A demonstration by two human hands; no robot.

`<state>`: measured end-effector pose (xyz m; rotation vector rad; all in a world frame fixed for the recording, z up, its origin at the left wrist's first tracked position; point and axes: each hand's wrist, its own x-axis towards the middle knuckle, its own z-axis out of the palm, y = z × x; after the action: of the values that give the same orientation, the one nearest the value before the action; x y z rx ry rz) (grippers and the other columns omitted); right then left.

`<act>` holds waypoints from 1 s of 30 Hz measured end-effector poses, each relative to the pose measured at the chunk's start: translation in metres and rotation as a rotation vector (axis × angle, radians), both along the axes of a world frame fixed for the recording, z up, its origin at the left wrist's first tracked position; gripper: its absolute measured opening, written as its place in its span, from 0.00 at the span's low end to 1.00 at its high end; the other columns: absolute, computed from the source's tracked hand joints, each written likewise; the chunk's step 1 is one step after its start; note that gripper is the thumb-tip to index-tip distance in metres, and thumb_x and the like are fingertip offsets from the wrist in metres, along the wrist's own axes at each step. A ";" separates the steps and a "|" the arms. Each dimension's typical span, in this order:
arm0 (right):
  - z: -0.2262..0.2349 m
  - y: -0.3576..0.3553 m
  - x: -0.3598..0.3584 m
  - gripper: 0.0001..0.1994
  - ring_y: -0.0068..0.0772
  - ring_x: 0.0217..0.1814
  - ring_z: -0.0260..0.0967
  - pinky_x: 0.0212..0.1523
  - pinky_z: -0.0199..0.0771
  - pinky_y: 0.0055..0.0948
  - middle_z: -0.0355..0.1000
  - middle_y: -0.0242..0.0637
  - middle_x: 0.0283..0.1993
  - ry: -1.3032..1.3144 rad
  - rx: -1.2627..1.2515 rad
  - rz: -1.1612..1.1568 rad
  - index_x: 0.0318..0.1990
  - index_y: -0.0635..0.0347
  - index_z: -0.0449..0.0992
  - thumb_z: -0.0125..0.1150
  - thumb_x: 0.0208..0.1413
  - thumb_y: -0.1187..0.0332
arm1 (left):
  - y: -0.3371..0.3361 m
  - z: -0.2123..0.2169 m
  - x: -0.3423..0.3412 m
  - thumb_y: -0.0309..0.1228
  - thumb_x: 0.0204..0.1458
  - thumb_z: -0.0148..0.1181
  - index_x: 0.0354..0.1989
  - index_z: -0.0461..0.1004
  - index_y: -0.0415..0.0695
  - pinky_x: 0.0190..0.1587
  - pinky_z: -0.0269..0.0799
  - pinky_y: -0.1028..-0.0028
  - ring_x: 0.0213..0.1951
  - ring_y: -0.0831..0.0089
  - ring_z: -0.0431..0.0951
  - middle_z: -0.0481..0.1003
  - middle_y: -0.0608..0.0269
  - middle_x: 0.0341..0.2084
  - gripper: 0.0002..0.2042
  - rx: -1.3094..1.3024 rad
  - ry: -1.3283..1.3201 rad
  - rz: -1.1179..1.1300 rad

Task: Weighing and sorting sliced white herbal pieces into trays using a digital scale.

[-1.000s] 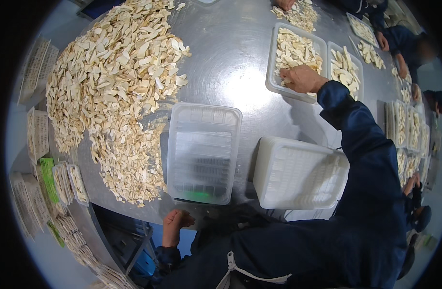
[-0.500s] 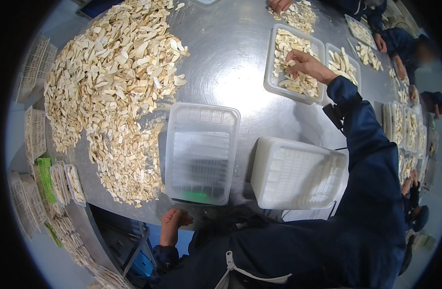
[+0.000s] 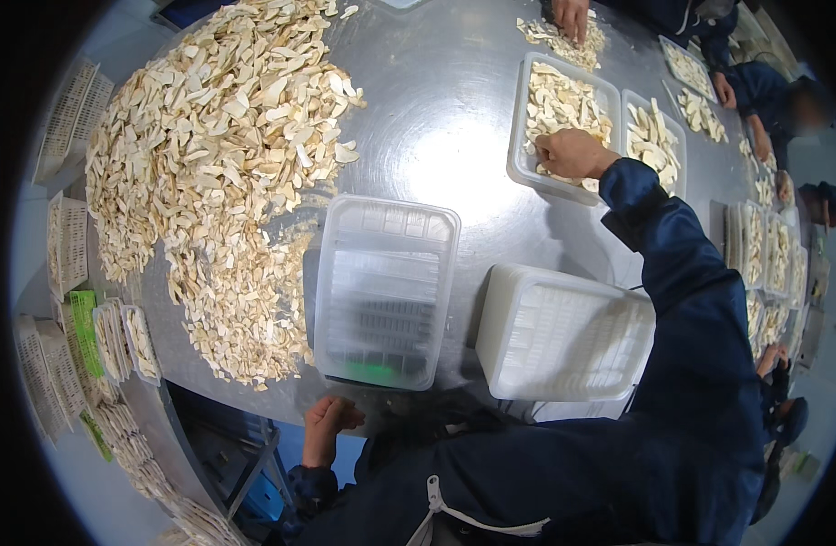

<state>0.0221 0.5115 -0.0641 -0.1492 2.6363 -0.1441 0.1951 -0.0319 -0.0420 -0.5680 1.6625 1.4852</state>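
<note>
At the far right, my right hand (image 3: pixel 572 154) reaches into the near left part of a clear plastic tray (image 3: pixel 518 136) filled with dried pale slices, seemingly mushroom (image 3: pixel 568 100). Its fingers are closed and point down; what they may hold is hidden beneath them. My left hand (image 3: pixel 329 416) hangs at the table's near edge, fingers curled together, with nothing seen in them. Just beyond it lies a clear tray (image 3: pixel 386 282) without slices. Left of that tray spreads a large heap of the same slices (image 3: pixel 227 155), with smaller pieces toward me.
A stack of white trays (image 3: pixel 563 332) stands in front of me, right of centre. Another filled tray (image 3: pixel 654 146) adjoins the one under my right hand. Across the table, a co-worker's hand (image 3: pixel 572 18) touches a small pile. White baskets (image 3: pixel 67 246) stand at the left.
My right hand has lowered toward me in the tray, its fingers now turned down and closed. My left hand stays put. The co-worker's hand has shifted right over the small pile.
</note>
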 end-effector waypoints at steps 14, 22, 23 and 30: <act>0.052 0.074 -0.013 0.20 0.31 0.40 0.69 0.32 0.71 0.20 0.69 0.46 0.45 0.292 -1.884 -0.809 0.56 0.66 0.60 0.45 0.58 0.64 | 0.002 -0.001 -0.002 0.35 0.57 0.48 0.33 0.72 0.38 0.33 0.69 0.77 0.27 0.73 0.76 0.77 0.58 0.25 0.13 0.005 -0.020 -0.020; 0.023 0.104 -0.081 0.15 0.18 0.23 0.59 0.23 0.61 0.20 0.64 0.27 0.23 0.215 -1.156 -0.754 0.43 0.65 0.72 0.53 0.55 0.61 | 0.001 0.000 0.003 0.36 0.57 0.48 0.34 0.72 0.38 0.33 0.70 0.77 0.27 0.73 0.76 0.77 0.58 0.25 0.12 -0.011 -0.032 0.013; 0.016 0.103 -0.088 0.13 0.19 0.20 0.59 0.23 0.63 0.23 0.64 0.27 0.20 0.282 -0.782 -0.716 0.38 0.64 0.75 0.54 0.54 0.63 | 0.001 0.000 0.002 0.35 0.57 0.48 0.34 0.72 0.38 0.33 0.70 0.77 0.27 0.73 0.76 0.77 0.58 0.25 0.12 -0.020 -0.034 0.015; -0.034 0.084 -0.104 0.15 0.45 0.38 0.73 0.40 0.70 0.39 0.75 0.46 0.34 0.458 -0.013 -0.301 0.41 0.54 0.75 0.56 0.45 0.60 | -0.005 0.001 0.004 0.34 0.57 0.48 0.35 0.72 0.37 0.33 0.70 0.77 0.28 0.73 0.76 0.76 0.57 0.25 0.12 -0.023 -0.061 0.070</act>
<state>-0.0818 0.5953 -0.0982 0.2414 3.1018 -0.2535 0.1996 -0.0370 -0.0414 -0.6838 1.6290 1.4857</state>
